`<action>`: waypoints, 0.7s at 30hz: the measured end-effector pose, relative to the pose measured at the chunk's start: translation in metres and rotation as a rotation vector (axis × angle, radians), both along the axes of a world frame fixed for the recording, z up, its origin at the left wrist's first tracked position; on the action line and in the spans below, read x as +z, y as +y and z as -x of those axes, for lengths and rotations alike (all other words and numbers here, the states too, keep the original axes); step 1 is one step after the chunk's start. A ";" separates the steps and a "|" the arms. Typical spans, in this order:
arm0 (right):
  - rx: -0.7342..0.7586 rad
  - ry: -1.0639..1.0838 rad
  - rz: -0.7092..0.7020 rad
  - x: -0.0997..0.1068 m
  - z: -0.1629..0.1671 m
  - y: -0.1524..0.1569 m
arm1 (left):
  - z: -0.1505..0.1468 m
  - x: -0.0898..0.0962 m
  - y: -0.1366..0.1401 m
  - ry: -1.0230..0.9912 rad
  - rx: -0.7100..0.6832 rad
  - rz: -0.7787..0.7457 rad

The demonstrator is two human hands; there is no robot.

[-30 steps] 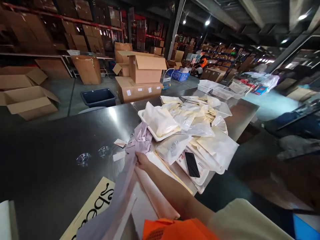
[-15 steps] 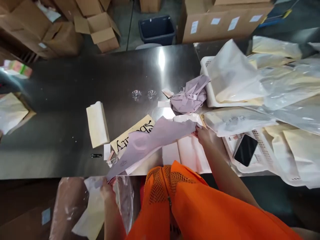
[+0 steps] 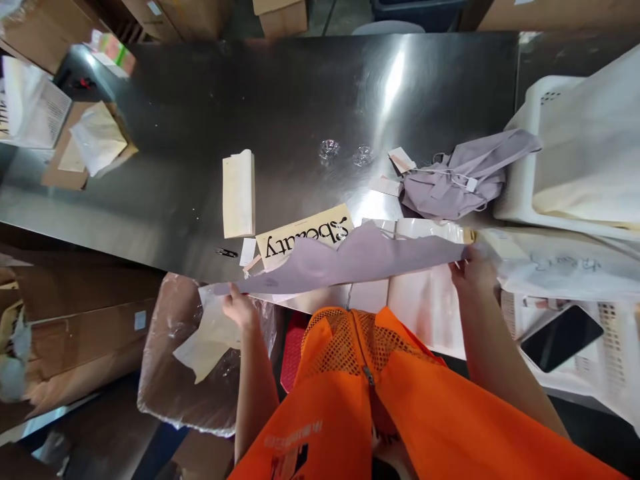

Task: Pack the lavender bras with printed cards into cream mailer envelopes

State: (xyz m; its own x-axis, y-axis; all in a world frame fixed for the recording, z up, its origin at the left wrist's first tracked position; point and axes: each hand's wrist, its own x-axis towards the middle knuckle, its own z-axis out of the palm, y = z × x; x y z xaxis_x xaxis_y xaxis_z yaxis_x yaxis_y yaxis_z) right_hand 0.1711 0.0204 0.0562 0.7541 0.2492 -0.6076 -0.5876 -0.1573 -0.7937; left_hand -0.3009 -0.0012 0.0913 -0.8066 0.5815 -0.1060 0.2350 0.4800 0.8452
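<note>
Both of my hands hold one pale lilac garment (image 3: 350, 260) stretched flat over the near edge of the steel table (image 3: 280, 87). My left hand (image 3: 239, 308) pinches its left end below the table edge. My right hand (image 3: 474, 270) grips its right end. Under it lie pale pink sheets (image 3: 425, 313) and a cream card printed "beauty" (image 3: 305, 235). A second crumpled lilac garment (image 3: 463, 177) with tags lies farther back on the right.
A folded cream bag (image 3: 239, 193) and small black snips (image 3: 227, 253) lie left of the card. White trays (image 3: 520, 180) with plastic-bagged items and a black phone (image 3: 561, 337) are at the right. A plastic-lined bin (image 3: 195, 360) and cardboard boxes (image 3: 80, 333) stand below left.
My head has tilted down from the warehouse to the table. My hands have pulled the lilac garment out straight; the left hand rose to the table edge, the right moved rightward.
</note>
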 end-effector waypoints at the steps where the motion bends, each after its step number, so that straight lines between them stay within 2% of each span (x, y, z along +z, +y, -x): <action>1: 0.023 -0.033 -0.021 0.006 0.005 0.001 | -0.022 0.001 0.007 0.023 -0.073 -0.002; 4: 0.134 -0.189 -0.112 0.029 0.034 0.006 | -0.090 -0.001 0.025 -0.003 -0.412 0.007; 6: 0.286 -0.274 -0.170 0.047 0.062 0.006 | -0.114 0.001 0.030 -0.021 -0.592 0.001; 8: 0.620 -0.243 -0.212 0.063 0.088 0.003 | -0.105 0.005 0.029 0.003 -0.627 -0.005; 9: 0.788 -0.212 -0.221 0.070 0.097 0.003 | -0.090 0.007 0.027 0.030 -0.595 -0.001; 11: 0.987 -0.277 -0.202 0.075 0.106 0.008 | -0.047 0.011 0.020 0.107 -0.485 0.027; 13: 1.041 -0.535 -0.152 0.070 0.107 0.025 | -0.002 0.011 0.010 0.210 -0.389 0.079; 14: 1.117 -0.683 -0.126 0.064 0.107 0.038 | 0.016 0.008 0.004 0.268 -0.364 0.110; 15: 1.297 -0.825 -0.099 0.057 0.109 0.053 | 0.028 0.004 -0.002 0.327 -0.361 0.140; 16: 1.545 -0.946 -0.066 0.049 0.115 0.069 | 0.034 -0.002 -0.008 0.385 -0.382 0.167; 18: 2.029 -1.098 0.028 0.031 0.136 0.096 | 0.029 -0.019 -0.020 0.481 -0.512 0.206; 19: 2.188 -1.135 0.087 0.023 0.150 0.107 | 0.020 -0.029 -0.025 0.513 -0.618 0.218; 21: 2.329 -1.141 0.191 0.007 0.179 0.118 | -0.006 -0.049 -0.029 0.550 -0.870 0.230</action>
State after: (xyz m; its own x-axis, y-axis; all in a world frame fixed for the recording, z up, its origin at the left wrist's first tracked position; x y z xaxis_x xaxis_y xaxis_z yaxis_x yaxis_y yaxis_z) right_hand -0.0080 0.1385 0.0635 -0.5274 0.6892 -0.4968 0.8371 0.3217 -0.4424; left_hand -0.2951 -0.0307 0.0426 -0.0918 0.9952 -0.0338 0.8988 0.0974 0.4275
